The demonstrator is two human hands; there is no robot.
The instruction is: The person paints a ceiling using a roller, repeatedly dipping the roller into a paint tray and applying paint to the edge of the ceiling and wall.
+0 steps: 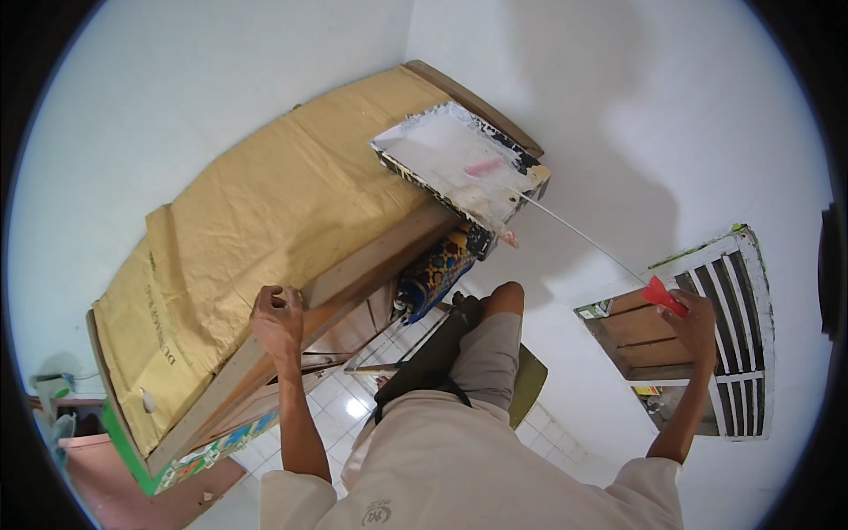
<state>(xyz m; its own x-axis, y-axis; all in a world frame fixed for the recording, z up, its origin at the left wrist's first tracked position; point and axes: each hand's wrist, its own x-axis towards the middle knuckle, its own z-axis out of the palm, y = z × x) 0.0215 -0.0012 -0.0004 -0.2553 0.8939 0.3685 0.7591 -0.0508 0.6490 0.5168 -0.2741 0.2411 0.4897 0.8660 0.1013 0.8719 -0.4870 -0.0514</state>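
My right hand (691,322) is closed around the red handle (662,296) of a paint roller. A long thin metal rod (583,237) runs from the handle to the left. Its pink roller head (484,168) lies in the white paint of a tray (402,168). The black tray is smeared with paint and sits on the paper-covered cabinet top, its near corner jutting past the edge. My left hand (278,325) is at the cabinet's wooden front edge, fingers loosely curled with a gap to the thumb. I see nothing in it; whether it touches the edge is unclear.
Yellow-brown paper (256,185) covers the wooden cabinet (353,256). A patterned rolled cloth (437,269) is below the tray. On the right, a slatted window opening (729,309) is set in the white wall (601,115). Pink furniture (115,477) stands at lower left, above white floor tiles (344,402).
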